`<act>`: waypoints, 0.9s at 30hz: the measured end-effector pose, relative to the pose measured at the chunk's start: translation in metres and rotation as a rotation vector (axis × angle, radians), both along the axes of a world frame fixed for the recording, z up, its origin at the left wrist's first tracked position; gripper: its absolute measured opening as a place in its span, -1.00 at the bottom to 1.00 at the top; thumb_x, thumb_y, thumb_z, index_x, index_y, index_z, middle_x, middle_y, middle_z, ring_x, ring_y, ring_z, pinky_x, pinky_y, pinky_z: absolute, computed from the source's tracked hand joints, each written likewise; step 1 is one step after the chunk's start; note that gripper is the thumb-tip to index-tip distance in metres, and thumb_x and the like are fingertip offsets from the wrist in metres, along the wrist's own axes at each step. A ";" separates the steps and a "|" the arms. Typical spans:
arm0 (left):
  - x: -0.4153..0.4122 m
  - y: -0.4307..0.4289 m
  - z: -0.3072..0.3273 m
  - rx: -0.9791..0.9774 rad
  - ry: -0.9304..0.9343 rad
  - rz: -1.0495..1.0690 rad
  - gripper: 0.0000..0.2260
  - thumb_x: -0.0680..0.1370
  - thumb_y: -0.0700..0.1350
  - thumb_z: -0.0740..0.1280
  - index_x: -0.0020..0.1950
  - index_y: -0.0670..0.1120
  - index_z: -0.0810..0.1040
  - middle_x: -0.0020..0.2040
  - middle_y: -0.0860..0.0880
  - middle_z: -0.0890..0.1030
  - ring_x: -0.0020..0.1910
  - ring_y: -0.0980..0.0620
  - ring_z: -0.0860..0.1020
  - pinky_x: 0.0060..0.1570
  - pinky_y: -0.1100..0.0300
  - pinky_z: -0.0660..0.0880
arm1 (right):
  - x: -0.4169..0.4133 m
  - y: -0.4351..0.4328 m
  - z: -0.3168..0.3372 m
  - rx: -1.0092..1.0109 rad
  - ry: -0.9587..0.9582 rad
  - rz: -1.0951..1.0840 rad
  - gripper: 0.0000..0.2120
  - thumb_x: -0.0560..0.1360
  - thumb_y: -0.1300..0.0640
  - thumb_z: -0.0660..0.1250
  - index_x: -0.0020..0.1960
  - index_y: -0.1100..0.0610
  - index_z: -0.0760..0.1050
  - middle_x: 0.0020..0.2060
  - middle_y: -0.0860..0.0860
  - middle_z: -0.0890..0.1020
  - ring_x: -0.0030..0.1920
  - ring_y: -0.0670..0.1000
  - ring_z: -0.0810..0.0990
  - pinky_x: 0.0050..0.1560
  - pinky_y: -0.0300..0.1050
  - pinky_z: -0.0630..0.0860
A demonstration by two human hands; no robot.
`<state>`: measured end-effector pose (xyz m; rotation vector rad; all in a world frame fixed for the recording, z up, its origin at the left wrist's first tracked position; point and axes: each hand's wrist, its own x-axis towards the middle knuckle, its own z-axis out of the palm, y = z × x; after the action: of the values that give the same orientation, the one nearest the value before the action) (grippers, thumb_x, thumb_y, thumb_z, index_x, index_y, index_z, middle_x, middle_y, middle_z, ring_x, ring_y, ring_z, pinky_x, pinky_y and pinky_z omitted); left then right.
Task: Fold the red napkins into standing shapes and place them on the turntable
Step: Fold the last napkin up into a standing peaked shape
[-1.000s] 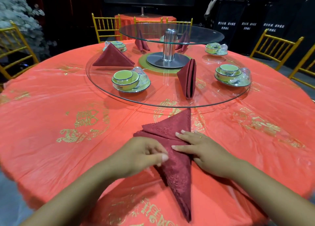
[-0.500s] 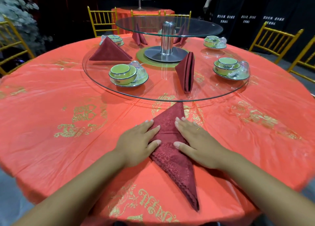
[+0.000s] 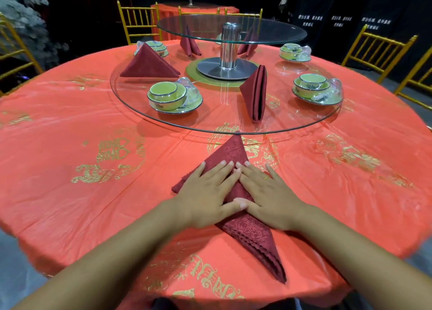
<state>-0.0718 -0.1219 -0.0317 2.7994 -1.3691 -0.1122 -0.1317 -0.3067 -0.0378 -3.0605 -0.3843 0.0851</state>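
Left hand (image 3: 208,192): flat, palm down, fingers spread, gripping nothing, pressing the dark red patterned cloth napkin (image 3: 233,153).
Right hand (image 3: 268,192): same pose, at 3 o'clock, thumbs touching.

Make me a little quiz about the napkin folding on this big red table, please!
1. True or false: both hands press flat on the napkin lying on the tablecloth.
2. How many folded napkins already stand on the lower glass turntable? A) one B) four C) seven
3. What colour are the cups and saucers?

Key:
1. True: left hand and right hand lie flat side by side.
2. B
3. Green
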 end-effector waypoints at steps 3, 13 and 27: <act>0.004 0.007 -0.006 0.006 0.018 -0.030 -0.19 0.37 0.45 -0.32 0.54 0.09 -0.28 0.57 0.03 -0.22 0.52 0.13 -0.26 0.47 0.05 -0.31 | -0.001 0.000 0.000 -0.005 0.005 -0.010 -0.27 0.50 -0.32 -0.22 0.55 0.03 -0.16 0.55 -0.08 -0.15 0.51 -0.12 -0.26 0.47 0.03 -0.36; 0.027 0.060 -0.011 -0.034 0.085 -0.012 -0.50 0.46 0.32 -0.32 0.39 0.36 -0.32 0.49 0.25 -0.29 0.47 0.25 -0.31 0.43 0.04 -0.31 | -0.002 -0.002 0.005 0.017 0.056 -0.004 -0.15 0.37 -0.42 -0.38 0.55 -0.02 -0.20 0.53 -0.14 -0.20 0.49 -0.16 -0.30 0.46 0.07 -0.37; 0.025 0.071 0.005 -0.576 -0.220 -0.153 -0.85 0.47 -0.14 0.36 -0.19 -0.17 0.70 -0.20 -0.03 0.69 -0.23 -0.04 0.65 -0.21 0.14 0.59 | -0.011 -0.029 0.020 0.178 -0.245 0.326 -0.58 0.30 0.35 0.41 0.15 0.19 0.60 0.19 0.10 0.60 0.20 0.09 0.58 0.19 0.12 0.51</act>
<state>-0.0468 -0.0511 -0.0269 2.2742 -1.3757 0.5164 -0.1423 -0.3361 -0.0180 -2.8100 -0.8519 -0.2961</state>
